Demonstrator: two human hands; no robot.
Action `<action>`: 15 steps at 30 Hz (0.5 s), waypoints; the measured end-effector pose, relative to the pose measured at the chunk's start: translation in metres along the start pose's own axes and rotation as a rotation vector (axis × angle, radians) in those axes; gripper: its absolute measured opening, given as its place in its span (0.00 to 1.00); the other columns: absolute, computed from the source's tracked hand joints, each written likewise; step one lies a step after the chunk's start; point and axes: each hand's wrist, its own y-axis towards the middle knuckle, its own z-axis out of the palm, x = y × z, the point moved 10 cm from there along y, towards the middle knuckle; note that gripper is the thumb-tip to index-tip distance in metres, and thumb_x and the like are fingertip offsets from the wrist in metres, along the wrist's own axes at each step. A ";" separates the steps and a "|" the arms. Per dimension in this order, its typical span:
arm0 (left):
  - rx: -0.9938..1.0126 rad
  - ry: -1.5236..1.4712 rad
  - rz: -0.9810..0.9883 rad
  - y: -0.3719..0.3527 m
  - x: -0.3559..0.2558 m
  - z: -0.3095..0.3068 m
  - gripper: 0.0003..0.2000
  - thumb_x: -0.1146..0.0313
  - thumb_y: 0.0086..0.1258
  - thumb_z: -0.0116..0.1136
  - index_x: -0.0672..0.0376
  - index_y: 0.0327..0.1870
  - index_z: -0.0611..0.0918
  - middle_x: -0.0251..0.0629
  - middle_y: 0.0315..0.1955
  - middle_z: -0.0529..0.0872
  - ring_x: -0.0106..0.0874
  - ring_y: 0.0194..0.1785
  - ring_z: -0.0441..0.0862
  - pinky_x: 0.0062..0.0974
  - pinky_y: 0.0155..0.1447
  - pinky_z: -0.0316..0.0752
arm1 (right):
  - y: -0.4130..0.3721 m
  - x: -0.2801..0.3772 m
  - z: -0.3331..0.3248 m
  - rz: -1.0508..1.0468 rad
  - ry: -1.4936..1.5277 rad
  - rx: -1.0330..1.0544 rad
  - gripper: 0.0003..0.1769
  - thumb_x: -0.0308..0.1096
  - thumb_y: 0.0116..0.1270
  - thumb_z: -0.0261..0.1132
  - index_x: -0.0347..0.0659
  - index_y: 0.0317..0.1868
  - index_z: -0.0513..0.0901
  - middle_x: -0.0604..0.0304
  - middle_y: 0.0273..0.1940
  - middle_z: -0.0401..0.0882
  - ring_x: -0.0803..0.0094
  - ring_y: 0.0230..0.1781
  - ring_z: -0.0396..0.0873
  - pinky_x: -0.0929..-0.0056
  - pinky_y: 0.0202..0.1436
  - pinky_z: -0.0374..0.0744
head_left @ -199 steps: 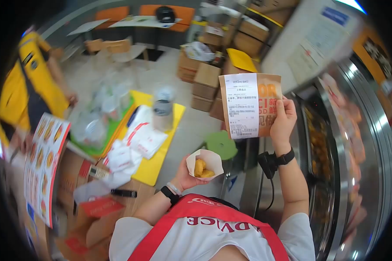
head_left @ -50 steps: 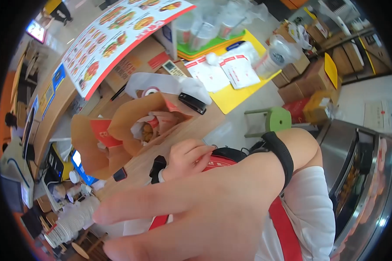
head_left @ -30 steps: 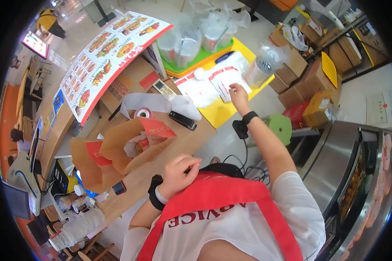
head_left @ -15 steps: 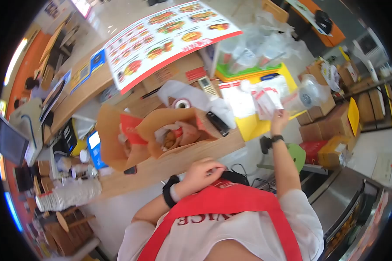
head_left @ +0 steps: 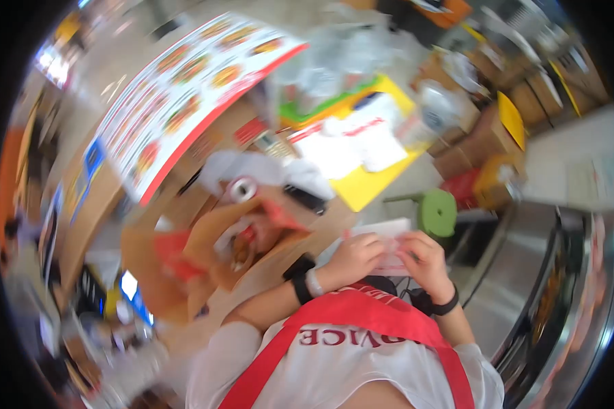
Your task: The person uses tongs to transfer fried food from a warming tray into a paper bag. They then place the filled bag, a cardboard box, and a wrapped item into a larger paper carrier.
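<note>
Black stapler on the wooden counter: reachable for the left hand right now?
Likely yes: the black stapler sits near the edge of the wooden counter, uncovered. But the left hand and right hand both grip a white paper packet, so the left would need freeing first.

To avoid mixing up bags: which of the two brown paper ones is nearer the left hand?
The bag on the picture's right, beside the black stapler, with wrapped food in its open mouth. The other bag is farther from the left hand.
</note>
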 end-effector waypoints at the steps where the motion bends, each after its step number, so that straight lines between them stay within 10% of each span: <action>1: 0.034 0.016 -0.010 0.005 0.000 0.003 0.04 0.74 0.54 0.57 0.59 0.31 0.79 0.38 0.27 0.75 0.38 0.31 0.76 0.31 0.34 0.72 | 0.001 0.006 -0.014 -0.042 -0.029 -0.098 0.07 0.21 0.50 0.63 0.36 0.31 0.76 0.54 0.35 0.77 0.62 0.34 0.78 0.70 0.36 0.76; 4: 0.102 -0.045 -0.038 0.018 0.015 0.021 0.05 0.76 0.52 0.55 0.59 0.30 0.79 0.38 0.28 0.77 0.37 0.33 0.76 0.29 0.35 0.71 | -0.019 -0.017 -0.052 0.053 0.139 -0.273 0.08 0.25 0.56 0.60 0.37 0.37 0.76 0.52 0.34 0.76 0.62 0.37 0.77 0.69 0.41 0.74; 6: 0.142 -0.072 0.014 0.036 0.010 0.037 0.05 0.79 0.50 0.56 0.59 0.28 0.80 0.38 0.25 0.77 0.36 0.31 0.76 0.29 0.34 0.71 | -0.042 -0.068 -0.035 0.422 0.386 -0.036 0.08 0.26 0.62 0.54 0.36 0.40 0.76 0.53 0.40 0.76 0.66 0.43 0.75 0.71 0.46 0.72; 11: 0.357 -0.146 0.305 0.072 -0.024 0.110 0.06 0.80 0.45 0.61 0.58 0.25 0.80 0.35 0.23 0.77 0.34 0.30 0.76 0.29 0.35 0.71 | -0.080 -0.127 -0.026 0.371 0.513 0.016 0.11 0.28 0.62 0.52 0.35 0.43 0.76 0.54 0.36 0.79 0.69 0.33 0.75 0.74 0.37 0.73; 12: 0.387 -0.161 0.344 0.084 -0.033 0.125 0.06 0.80 0.45 0.61 0.58 0.25 0.80 0.35 0.23 0.77 0.34 0.30 0.76 0.29 0.35 0.71 | -0.101 -0.161 -0.002 0.614 0.477 0.246 0.18 0.29 0.65 0.53 0.37 0.56 0.70 0.55 0.51 0.74 0.71 0.51 0.70 0.74 0.55 0.68; 15: 0.505 -0.255 0.507 0.105 -0.061 0.173 0.12 0.76 0.45 0.65 0.58 0.33 0.80 0.35 0.30 0.78 0.34 0.39 0.75 0.30 0.45 0.70 | -0.107 -0.179 -0.055 0.449 0.608 -0.134 0.17 0.32 0.65 0.54 0.37 0.53 0.71 0.57 0.46 0.75 0.73 0.45 0.71 0.74 0.47 0.69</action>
